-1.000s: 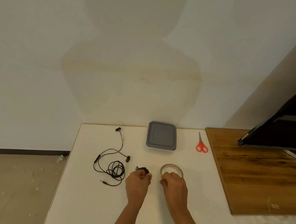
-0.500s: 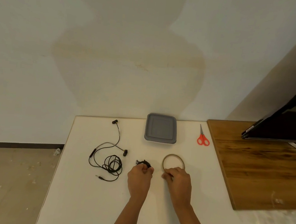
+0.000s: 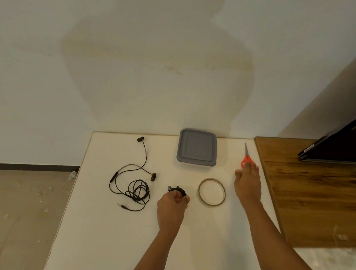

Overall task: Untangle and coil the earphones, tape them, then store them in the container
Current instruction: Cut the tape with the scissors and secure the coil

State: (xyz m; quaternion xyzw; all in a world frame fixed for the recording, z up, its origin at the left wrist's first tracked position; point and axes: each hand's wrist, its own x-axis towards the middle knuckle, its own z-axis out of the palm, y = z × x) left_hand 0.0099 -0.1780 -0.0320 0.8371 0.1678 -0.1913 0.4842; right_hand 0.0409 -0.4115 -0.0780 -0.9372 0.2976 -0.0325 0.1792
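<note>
The grey container (image 3: 197, 147) stands at the far edge of the white table (image 3: 97, 236), against the wall, with its lid seated flat. The lid is opaque, so the contents cannot be seen. On the near side of the container and slightly to its left, the left hand (image 3: 172, 208) rests on the table with its fingers clenched around a small coiled set of black earphones (image 3: 177, 190). The coil and a metal plug end stick out above the knuckles. Further left of the container, a second set of loose earphones (image 3: 136, 194) lies on the table. Its cable is partly tangled in a loop, one earbud lies near the far edge, the other beside the tangle, and the jack points toward the near edge. On the near side of the container and slightly to its right, a roll of tape (image 3: 210, 204) lies flat, close to the left hand but apart from it. To the right of the container, the red-handled scissors (image 3: 245, 150) lie with the blades pointing at the wall. The right hand (image 3: 247, 185) is stretched toward them, its fingers straight and unclenched, with the fingertips on the red handles. Further right of the container is a wooden surface (image 3: 307, 201) carrying a dark screen (image 3: 345, 146).
</note>
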